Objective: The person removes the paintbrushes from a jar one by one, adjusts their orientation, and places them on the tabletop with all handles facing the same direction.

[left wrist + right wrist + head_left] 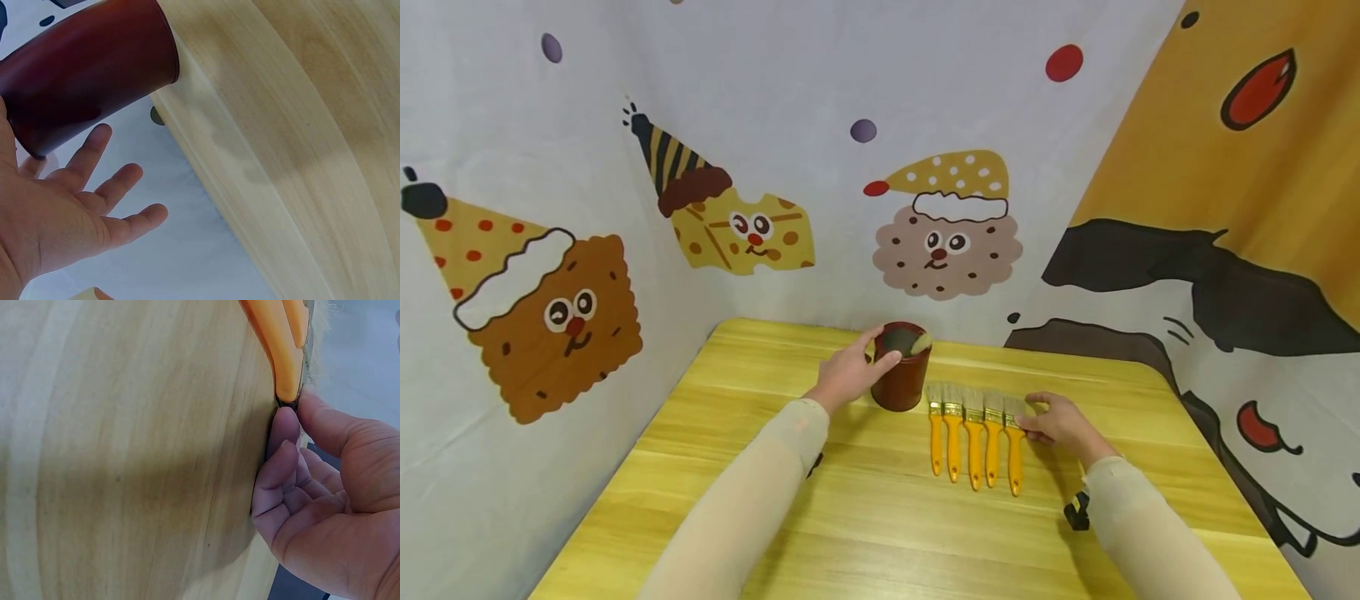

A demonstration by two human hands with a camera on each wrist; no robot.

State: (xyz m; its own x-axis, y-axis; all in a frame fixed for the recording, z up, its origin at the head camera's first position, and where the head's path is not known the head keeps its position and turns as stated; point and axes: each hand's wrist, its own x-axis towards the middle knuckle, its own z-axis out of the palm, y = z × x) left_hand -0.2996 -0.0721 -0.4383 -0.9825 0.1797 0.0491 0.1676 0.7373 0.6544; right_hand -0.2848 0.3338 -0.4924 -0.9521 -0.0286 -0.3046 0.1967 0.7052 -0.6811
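A dark red cup (pixel 898 390) stands upright near the table's back edge. My left hand (pixel 847 372) holds it at the rim, with thumb and index finger on either side of its left part. In the left wrist view, the other fingers (pixel 128 228) stretch out below the cup (pixel 94 69). Several paintbrushes with orange handles lie in a row right of the cup, bristles pointing away from me. At the right end of that row, my right hand (pixel 1060 425) pinches the last paintbrush (pixel 1015 454) near its metal band; the right wrist view shows its orange handle (pixel 275 344) close up.
The wooden table (pixel 865 533) meets a cartoon-printed cloth (pixel 842 283) at its back. A pale yellowish thing (pixel 921 343) shows at the cup's right rim; its kind is unclear. A small black device (pixel 1077 512) hangs at my right wrist.
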